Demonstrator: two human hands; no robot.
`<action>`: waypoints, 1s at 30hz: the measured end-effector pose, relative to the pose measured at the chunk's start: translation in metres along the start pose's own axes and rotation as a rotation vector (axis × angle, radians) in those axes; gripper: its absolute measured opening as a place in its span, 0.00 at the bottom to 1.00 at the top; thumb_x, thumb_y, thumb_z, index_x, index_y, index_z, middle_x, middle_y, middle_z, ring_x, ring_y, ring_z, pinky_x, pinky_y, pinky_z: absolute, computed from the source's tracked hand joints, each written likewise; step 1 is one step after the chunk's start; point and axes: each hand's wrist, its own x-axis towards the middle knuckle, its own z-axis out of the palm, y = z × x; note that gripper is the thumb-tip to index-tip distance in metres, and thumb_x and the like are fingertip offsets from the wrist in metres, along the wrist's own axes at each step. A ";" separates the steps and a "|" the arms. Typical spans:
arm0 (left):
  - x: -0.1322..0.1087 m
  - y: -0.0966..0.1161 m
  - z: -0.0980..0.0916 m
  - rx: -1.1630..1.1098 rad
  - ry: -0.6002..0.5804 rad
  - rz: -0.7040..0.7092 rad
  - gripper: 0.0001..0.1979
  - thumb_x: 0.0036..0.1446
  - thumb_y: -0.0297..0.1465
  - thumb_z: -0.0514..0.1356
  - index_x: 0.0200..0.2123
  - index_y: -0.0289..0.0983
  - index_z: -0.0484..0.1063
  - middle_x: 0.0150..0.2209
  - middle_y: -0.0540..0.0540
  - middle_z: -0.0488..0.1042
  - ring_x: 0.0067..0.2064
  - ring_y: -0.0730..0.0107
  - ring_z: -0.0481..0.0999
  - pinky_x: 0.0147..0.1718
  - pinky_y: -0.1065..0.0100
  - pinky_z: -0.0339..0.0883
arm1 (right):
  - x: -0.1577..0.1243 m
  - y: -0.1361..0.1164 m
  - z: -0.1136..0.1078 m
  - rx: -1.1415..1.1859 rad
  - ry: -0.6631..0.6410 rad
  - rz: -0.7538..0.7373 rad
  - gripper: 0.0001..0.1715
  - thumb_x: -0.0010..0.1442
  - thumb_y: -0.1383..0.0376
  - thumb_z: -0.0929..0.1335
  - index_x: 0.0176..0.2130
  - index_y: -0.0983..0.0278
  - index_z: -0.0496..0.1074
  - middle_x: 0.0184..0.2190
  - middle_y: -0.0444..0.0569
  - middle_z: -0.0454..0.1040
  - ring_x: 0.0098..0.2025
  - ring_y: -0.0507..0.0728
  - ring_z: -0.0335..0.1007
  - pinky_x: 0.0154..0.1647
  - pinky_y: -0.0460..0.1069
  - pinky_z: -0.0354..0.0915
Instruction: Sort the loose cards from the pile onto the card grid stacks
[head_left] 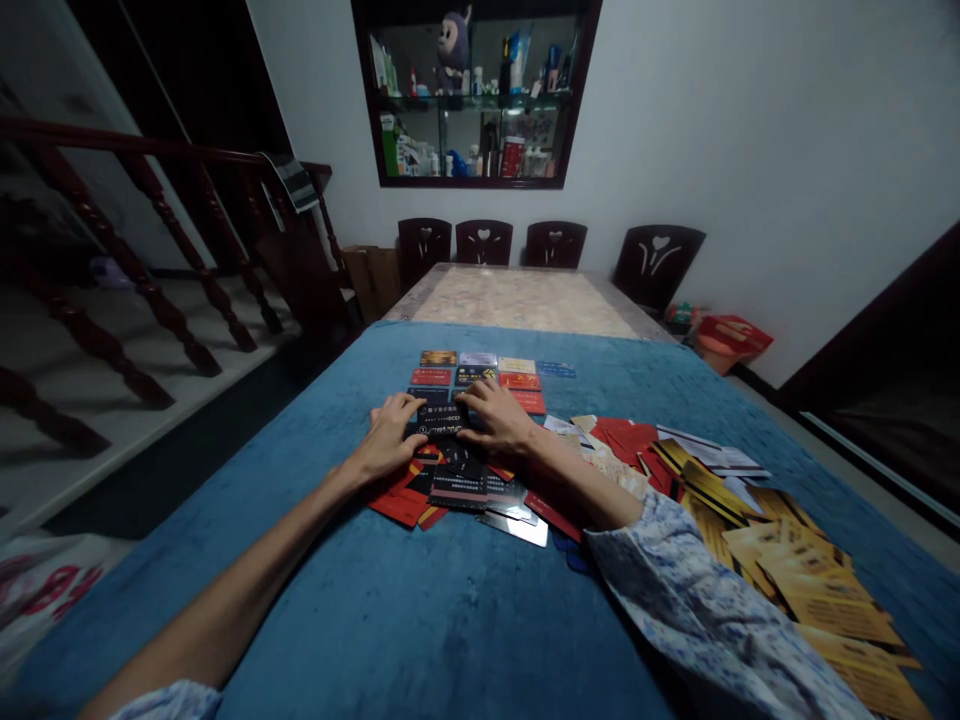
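Between my two hands is a black card [441, 420] with white and gold print, tilted up over the blue cloth. My left hand [391, 432] grips its left edge between thumb and fingers. On its right side, my right hand [496, 418] pinches the same card. Beyond it, cards lie in rows, among them a red card [431, 377], a black and yellow card [475, 375] and a blue card [556, 369]. Below my hands spreads a loose pile of cards, with a black card [459, 487] and a red card [399, 500] on view.
Yellow-gold cards [821, 575] and red cards [626, 440] are heaped at the right. Blue cloth [420, 620] covers the near table; the bare tabletop [517, 297] shows beyond. Dark chairs [484, 243] stand at the far end, a railing [165, 265] to the left.
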 end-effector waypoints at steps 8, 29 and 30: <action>0.014 0.006 -0.004 0.068 -0.028 0.006 0.24 0.57 0.30 0.60 0.58 0.39 0.68 0.55 0.41 0.68 0.56 0.49 0.66 0.54 0.46 0.59 | 0.003 0.002 -0.017 -0.051 -0.052 0.036 0.37 0.60 0.49 0.72 0.62 0.64 0.69 0.54 0.60 0.68 0.57 0.67 0.58 0.50 0.58 0.63; 0.085 0.017 0.018 0.184 -0.168 -0.015 0.27 0.55 0.32 0.63 0.59 0.36 0.70 0.59 0.37 0.68 0.61 0.43 0.61 0.55 0.47 0.58 | 0.009 0.039 -0.045 -0.127 -0.244 0.206 0.38 0.62 0.48 0.70 0.65 0.62 0.67 0.57 0.61 0.72 0.58 0.69 0.60 0.51 0.57 0.63; 0.087 0.017 0.020 0.192 -0.180 -0.017 0.27 0.54 0.32 0.63 0.59 0.37 0.71 0.59 0.37 0.68 0.61 0.43 0.61 0.55 0.46 0.58 | 0.009 0.040 -0.044 -0.125 -0.252 0.210 0.38 0.63 0.48 0.70 0.65 0.62 0.67 0.57 0.61 0.72 0.58 0.69 0.61 0.51 0.57 0.62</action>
